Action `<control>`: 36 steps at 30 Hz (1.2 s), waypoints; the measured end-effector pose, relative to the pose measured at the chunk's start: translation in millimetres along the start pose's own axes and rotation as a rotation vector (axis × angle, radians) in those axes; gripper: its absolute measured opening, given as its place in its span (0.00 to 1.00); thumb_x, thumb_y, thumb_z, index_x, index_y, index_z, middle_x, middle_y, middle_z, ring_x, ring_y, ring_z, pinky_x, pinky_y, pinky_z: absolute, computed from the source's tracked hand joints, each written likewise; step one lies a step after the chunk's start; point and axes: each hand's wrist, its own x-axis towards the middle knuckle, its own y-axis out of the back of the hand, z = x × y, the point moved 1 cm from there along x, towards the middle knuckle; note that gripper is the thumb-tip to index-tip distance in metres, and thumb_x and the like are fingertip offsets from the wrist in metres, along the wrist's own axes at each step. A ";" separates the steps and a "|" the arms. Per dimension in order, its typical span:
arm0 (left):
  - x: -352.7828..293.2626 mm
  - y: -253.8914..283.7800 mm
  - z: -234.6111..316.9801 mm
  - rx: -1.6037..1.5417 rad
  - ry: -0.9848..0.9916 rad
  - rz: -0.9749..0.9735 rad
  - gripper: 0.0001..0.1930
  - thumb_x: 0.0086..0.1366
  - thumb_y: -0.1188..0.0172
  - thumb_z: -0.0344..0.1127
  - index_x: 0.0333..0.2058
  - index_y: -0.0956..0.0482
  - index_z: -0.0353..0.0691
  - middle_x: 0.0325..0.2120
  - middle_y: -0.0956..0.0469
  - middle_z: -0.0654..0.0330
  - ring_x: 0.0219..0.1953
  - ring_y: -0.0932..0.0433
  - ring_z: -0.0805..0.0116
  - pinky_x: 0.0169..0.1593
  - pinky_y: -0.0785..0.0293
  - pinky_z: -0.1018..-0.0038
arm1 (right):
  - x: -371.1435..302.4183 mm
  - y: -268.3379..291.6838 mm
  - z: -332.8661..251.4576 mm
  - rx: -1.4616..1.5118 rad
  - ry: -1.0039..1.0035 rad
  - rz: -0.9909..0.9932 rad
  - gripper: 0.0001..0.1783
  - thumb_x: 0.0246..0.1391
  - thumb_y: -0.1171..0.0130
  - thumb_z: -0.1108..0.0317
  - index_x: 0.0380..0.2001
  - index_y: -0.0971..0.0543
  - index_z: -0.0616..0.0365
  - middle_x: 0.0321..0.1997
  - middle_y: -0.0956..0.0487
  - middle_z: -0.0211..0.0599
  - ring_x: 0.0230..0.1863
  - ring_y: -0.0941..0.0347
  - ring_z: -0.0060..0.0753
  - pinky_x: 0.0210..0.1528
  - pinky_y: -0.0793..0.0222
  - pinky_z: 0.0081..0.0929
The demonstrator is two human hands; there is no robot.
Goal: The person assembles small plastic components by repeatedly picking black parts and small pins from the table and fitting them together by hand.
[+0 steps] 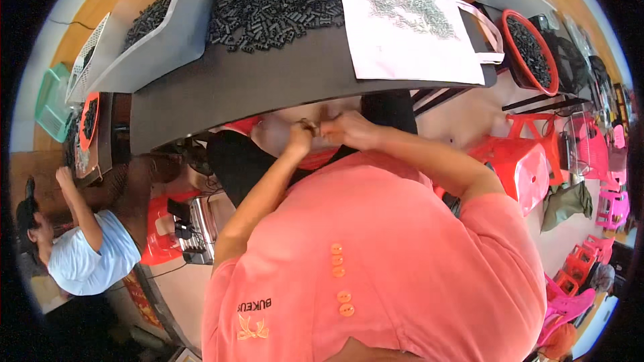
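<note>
Just past the near edge of the dark table (268,84), over my lap, my two hands meet. My left hand (302,135) has its fingers bent and pinched together. Close beside it, my right hand (350,129) is closed too, its fingertips pointing at the left ones. Whatever sits between the fingertips is too small and blurred to name. A heap of small black plastic parts (275,20) lies on the table. To its right, a white tote bag (409,53) lies flat with small pale and greenish pieces (412,10) scattered on it.
A translucent bin (181,33) of black parts stands left on the table. At right is a red basin (553,80) of black parts; a red stool (530,171) stands below it. Another person (94,255) works at the left. Pink and red stools (612,208) line the far right.
</note>
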 end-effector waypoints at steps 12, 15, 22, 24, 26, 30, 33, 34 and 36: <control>-184.0 105.8 191.4 -0.618 -0.127 -0.047 0.06 0.64 0.43 0.29 0.36 0.25 0.32 0.26 0.24 0.57 0.25 0.25 0.69 0.30 0.28 0.74 | 15.6 170.3 -89.3 -0.373 0.406 0.496 0.16 0.56 0.48 0.59 0.35 0.21 0.63 0.37 0.20 0.43 0.37 0.23 0.42 0.43 0.30 0.32; -198.8 111.2 211.1 -0.723 -0.189 -0.056 0.06 0.65 0.44 0.28 0.37 0.25 0.30 0.29 0.23 0.55 0.26 0.25 0.66 0.32 0.27 0.72 | 25.9 170.4 -79.5 -0.533 0.363 0.529 0.13 0.56 0.46 0.61 0.34 0.20 0.59 0.37 0.21 0.42 0.36 0.24 0.49 0.38 0.30 0.39; -206.9 97.2 215.4 -0.878 -0.257 -0.069 0.08 0.64 0.44 0.27 0.40 0.24 0.28 0.31 0.22 0.53 0.27 0.23 0.64 0.32 0.25 0.70 | 35.7 162.6 -67.3 -0.822 0.378 0.594 0.10 0.51 0.42 0.61 0.29 0.19 0.56 0.29 0.24 0.37 0.36 0.26 0.45 0.37 0.31 0.41; -200.8 93.8 218.8 -0.906 -0.257 -0.094 0.09 0.64 0.44 0.27 0.41 0.24 0.27 0.31 0.22 0.53 0.28 0.23 0.63 0.32 0.25 0.69 | 36.9 163.6 -66.4 -0.890 0.429 0.591 0.07 0.48 0.40 0.63 0.28 0.19 0.53 0.27 0.25 0.36 0.35 0.27 0.44 0.37 0.33 0.43; -194.1 93.6 223.5 -0.880 -0.274 -0.092 0.11 0.64 0.45 0.26 0.43 0.24 0.27 0.31 0.22 0.53 0.29 0.23 0.63 0.32 0.24 0.69 | 37.5 164.7 -68.2 -0.889 0.430 0.592 0.07 0.47 0.39 0.66 0.29 0.19 0.57 0.28 0.25 0.38 0.35 0.28 0.45 0.38 0.32 0.39; -173.7 87.0 235.2 -0.877 -0.272 -0.136 0.09 0.65 0.45 0.26 0.41 0.24 0.27 0.31 0.22 0.52 0.30 0.22 0.64 0.32 0.24 0.69 | 36.0 169.7 -59.2 -0.947 0.377 0.585 0.08 0.45 0.39 0.68 0.32 0.18 0.53 0.30 0.24 0.34 0.38 0.28 0.42 0.39 0.34 0.41; -158.2 80.8 246.1 -0.868 -0.259 -0.152 0.09 0.65 0.45 0.26 0.41 0.24 0.27 0.31 0.22 0.52 0.30 0.22 0.65 0.32 0.24 0.69 | 28.9 173.8 -60.8 -0.964 0.403 0.713 0.10 0.46 0.40 0.69 0.35 0.19 0.50 0.33 0.24 0.31 0.40 0.28 0.39 0.41 0.36 0.38; -151.9 80.6 249.5 -0.867 -0.247 -0.174 0.09 0.65 0.45 0.27 0.41 0.24 0.27 0.32 0.22 0.52 0.31 0.22 0.65 0.32 0.24 0.69 | 28.2 179.0 -64.8 -0.931 0.425 0.763 0.09 0.47 0.40 0.69 0.35 0.19 0.49 0.31 0.25 0.31 0.40 0.28 0.38 0.41 0.37 0.35; -139.9 79.1 257.9 -0.834 -0.270 -0.187 0.09 0.64 0.45 0.27 0.41 0.24 0.28 0.32 0.22 0.53 0.31 0.22 0.65 0.31 0.25 0.70 | 18.8 188.1 -82.4 -0.829 0.397 0.810 0.08 0.48 0.39 0.70 0.34 0.19 0.50 0.30 0.24 0.32 0.38 0.27 0.38 0.41 0.37 0.35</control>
